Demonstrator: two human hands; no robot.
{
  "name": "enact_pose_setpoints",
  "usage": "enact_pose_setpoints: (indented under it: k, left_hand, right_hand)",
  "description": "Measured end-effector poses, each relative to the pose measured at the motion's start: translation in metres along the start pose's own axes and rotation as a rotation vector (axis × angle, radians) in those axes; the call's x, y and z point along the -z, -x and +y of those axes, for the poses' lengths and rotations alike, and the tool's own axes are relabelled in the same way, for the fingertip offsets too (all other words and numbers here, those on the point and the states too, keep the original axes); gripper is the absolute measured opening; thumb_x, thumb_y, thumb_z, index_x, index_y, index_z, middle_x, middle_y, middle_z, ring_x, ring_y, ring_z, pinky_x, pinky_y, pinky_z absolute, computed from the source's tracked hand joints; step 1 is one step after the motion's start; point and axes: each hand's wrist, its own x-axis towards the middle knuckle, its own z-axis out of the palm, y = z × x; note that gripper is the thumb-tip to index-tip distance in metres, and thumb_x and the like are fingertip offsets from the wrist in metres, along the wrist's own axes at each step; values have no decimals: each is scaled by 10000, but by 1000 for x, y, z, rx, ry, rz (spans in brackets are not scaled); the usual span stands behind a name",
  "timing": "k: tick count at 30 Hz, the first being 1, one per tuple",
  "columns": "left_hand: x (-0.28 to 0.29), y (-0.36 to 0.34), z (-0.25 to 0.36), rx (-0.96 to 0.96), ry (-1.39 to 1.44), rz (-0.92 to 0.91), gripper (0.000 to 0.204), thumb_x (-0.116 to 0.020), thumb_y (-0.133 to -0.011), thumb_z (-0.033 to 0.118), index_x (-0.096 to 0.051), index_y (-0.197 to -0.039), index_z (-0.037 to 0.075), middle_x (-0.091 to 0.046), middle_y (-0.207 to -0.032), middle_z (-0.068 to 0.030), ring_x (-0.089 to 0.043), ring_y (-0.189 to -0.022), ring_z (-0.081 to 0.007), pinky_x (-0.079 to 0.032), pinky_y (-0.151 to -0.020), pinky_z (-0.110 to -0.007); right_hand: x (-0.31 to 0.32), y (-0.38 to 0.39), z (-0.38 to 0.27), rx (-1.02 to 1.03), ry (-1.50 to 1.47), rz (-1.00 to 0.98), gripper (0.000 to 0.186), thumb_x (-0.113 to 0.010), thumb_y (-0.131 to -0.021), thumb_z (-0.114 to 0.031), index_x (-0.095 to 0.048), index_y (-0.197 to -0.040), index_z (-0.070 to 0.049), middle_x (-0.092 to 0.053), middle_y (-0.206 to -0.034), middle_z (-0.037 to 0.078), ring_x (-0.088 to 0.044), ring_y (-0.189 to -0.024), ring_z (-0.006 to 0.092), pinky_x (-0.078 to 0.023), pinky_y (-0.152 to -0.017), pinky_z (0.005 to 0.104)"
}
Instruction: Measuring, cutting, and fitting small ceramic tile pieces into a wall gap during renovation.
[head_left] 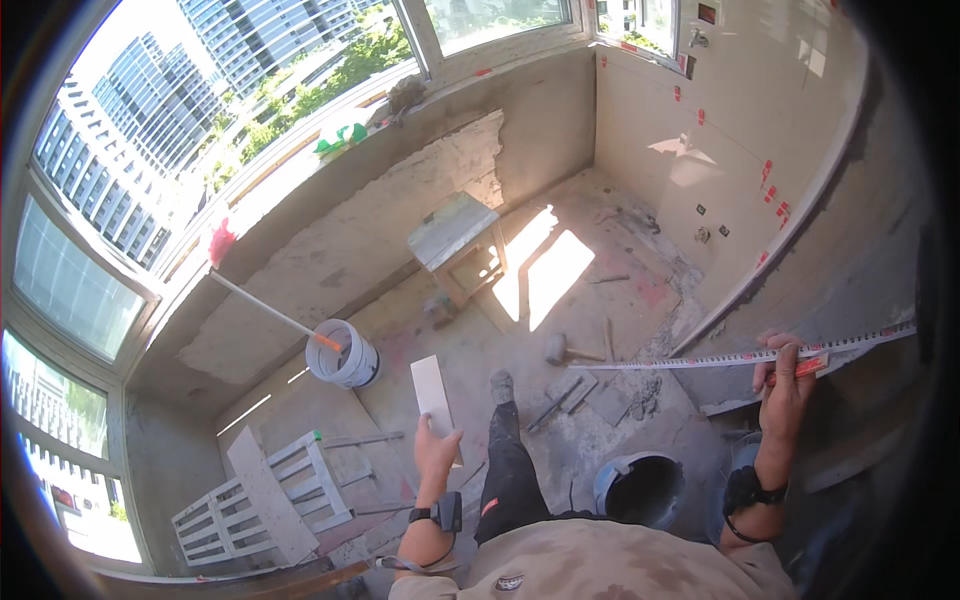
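White strip point(432, 388) sits grasped in the left hand's point(436, 452) fingers, left of the bucket point(602, 488); the right hand's point(783, 385) fingers, right of it, clasp a measuring tape point(690, 361).

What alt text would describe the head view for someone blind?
A person's left hand holds a pale flat strip and the right hand an outstretched measuring tape, above a dusty, partly sunlit floor with a stool and white bucket.

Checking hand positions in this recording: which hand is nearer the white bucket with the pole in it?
Left: the left hand, holding a pale strip, is just right of the white bucket; the right hand, at the measuring tape, is much farther right.
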Motion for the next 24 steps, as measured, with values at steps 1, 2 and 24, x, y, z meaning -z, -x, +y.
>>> enact_pose_setpoints:
  k: [1,2,24]
  left_hand:
    - [-13,-35,12,40,10,-23,796,-830,-665,280,-511,-1363,67,-636,-1217,-204,-633,-1123,-356,-510,-930,-441]
    - [-28,-75,26,-12,-70,-36,786,-820,-678,277,-504,-1370,78,-625,-1220,-204,-617,-1130,-376,-509,-936,-451]
    - [-274,-663,130,-180,-548,-243,774,-608,-826,477,-463,-1418,0,-523,-1304,-327,-548,-1177,-450,-439,-948,-652]
  right_hand:
    - [-22,-22,17,42,20,-32,255,-451,-1078,-257,-551,-998,-37,-577,-918,69,-454,-567,71,-345,-505,219]
    - [-47,-46,37,73,36,-47,265,-448,-1081,-266,-545,-991,-36,-556,-908,58,-455,-571,72,-346,-507,220]
    - [-253,-545,438,-393,765,300,211,-556,-991,-139,-596,-932,59,-651,-628,131,-671,-524,193,-541,-467,331]
